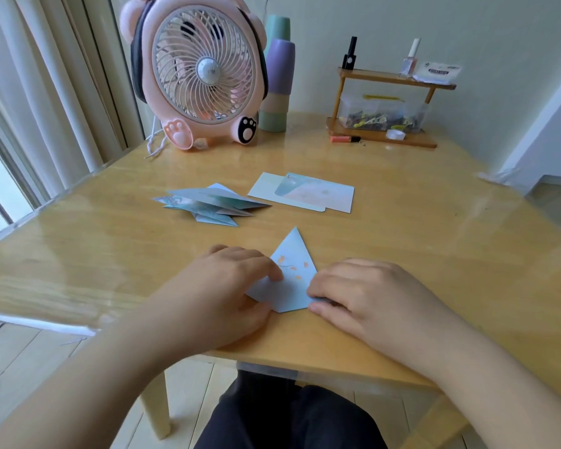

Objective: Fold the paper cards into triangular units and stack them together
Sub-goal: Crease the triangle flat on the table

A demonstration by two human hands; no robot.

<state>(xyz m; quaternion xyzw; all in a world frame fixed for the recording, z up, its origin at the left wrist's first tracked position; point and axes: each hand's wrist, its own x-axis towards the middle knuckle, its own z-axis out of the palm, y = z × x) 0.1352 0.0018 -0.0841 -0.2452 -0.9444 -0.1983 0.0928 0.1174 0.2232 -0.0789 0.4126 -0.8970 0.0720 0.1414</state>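
Both hands pin the pale blue card (291,280) flat near the tabletop (418,228) front edge, left hand (237,283) pressing its left flap with fingertips, right hand (360,293) pinching its lower right corner. I judge that a slipping finger could skew the crease. From my head view it is a point-up blue triangle with small orange marks, well apart from the folded units (212,204).

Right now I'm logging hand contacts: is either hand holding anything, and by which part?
Both hold down the half-folded blue card on the table: left hand presses its left flap, right hand its lower right corner.
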